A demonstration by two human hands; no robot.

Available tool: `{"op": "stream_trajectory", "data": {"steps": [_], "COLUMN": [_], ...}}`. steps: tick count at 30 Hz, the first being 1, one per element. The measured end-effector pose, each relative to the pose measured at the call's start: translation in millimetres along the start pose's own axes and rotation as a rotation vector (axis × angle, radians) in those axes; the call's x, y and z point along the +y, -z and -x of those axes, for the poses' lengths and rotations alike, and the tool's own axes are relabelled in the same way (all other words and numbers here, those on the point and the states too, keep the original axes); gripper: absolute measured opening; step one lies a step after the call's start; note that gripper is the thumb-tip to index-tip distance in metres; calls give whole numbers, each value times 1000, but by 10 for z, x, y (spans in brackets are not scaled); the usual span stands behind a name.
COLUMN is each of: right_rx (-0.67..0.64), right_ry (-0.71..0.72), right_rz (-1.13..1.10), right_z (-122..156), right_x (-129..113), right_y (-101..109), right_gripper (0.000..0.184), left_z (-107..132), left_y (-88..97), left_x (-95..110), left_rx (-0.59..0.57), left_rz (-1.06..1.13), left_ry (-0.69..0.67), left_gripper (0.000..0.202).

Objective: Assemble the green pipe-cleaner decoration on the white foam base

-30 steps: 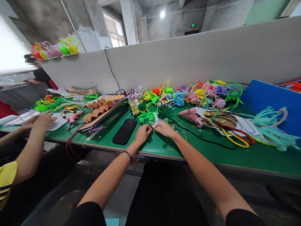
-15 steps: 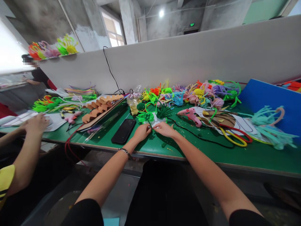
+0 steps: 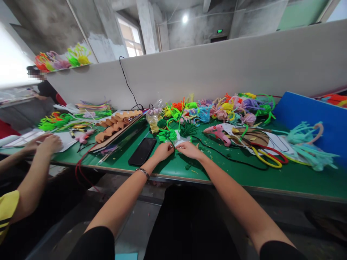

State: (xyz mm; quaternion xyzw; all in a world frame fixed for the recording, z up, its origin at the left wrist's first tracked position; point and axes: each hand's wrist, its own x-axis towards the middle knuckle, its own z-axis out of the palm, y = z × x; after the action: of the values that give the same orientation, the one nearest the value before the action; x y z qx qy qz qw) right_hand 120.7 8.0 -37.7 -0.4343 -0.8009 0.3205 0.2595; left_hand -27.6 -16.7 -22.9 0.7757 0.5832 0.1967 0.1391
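My left hand (image 3: pixel 164 151) is closed in a pinch on a dark green pipe cleaner (image 3: pixel 171 143) low over the table. Close beside it on the right, my right hand (image 3: pixel 189 150) has its thumb and fingertips pressed together at the same spot, where the fingers partly hide what they grip. Just beyond both hands lie a bright green pipe-cleaner bundle (image 3: pixel 166 135), a dark green pipe-cleaner tuft (image 3: pixel 189 127) and a white piece (image 3: pixel 180 137). A black phone (image 3: pixel 142 151) rests left of my left hand.
On the green table (image 3: pixel 233 177), a pink glue gun (image 3: pixel 219 133) with a black cord lies to the right. Colourful pipe-cleaner pieces (image 3: pixel 208 110) line the back. Brown cardboard (image 3: pixel 119 124) and a co-worker's hands (image 3: pixel 47 142) are at the left; a blue board (image 3: pixel 311 122) stands at the right.
My hands stay almost in place, with small finger movements at the pipe cleaner. The view shifts slightly. At the left, the co-worker's hands have moved a little.
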Motion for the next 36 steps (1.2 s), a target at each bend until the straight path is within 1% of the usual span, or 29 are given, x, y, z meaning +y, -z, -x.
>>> {"op": "stream_trajectory", "data": {"steps": [6,10,14,20,23,26,28,30,32,33,36], "right_rx": [37,53,81,130,177,255,277,251,197,168,94], "right_ry": [-24,-30,-17,14,31,57,78,93,98,98,93], "right_rz": [0,2,2,2,13,32,46,61,76,83,101], "right_z": [24,42,52,52,62,65,49,15,-31,-55,-109], "right_x": [-43,-63,-71,-67,-77,-102,-108,-89,-46,-19,58], "right_y": [10,21,39,30,12,-7,-26,-53,-86,-102,-134], "right_gripper": [25,26,24,20,19,22,22,16,11,12,24], "left_z": [-2,-29,-61,-117,-149,-172,-180,-182,-182,-182,-185], "left_y": [39,64,106,210,264,313,340,359,371,374,379], "left_x": [-5,9,16,25,36,48,56,64,72,76,81], "left_rx": [-8,-4,-3,-40,-52,-49,-53,-62,-68,-72,-81], "left_rz": [113,181,255,365,411,440,450,455,457,459,475], "left_ry": [-19,-13,-10,19,37,44,43,40,35,32,24], "left_gripper": [6,10,15,10,13,18,19,19,18,17,15]}}
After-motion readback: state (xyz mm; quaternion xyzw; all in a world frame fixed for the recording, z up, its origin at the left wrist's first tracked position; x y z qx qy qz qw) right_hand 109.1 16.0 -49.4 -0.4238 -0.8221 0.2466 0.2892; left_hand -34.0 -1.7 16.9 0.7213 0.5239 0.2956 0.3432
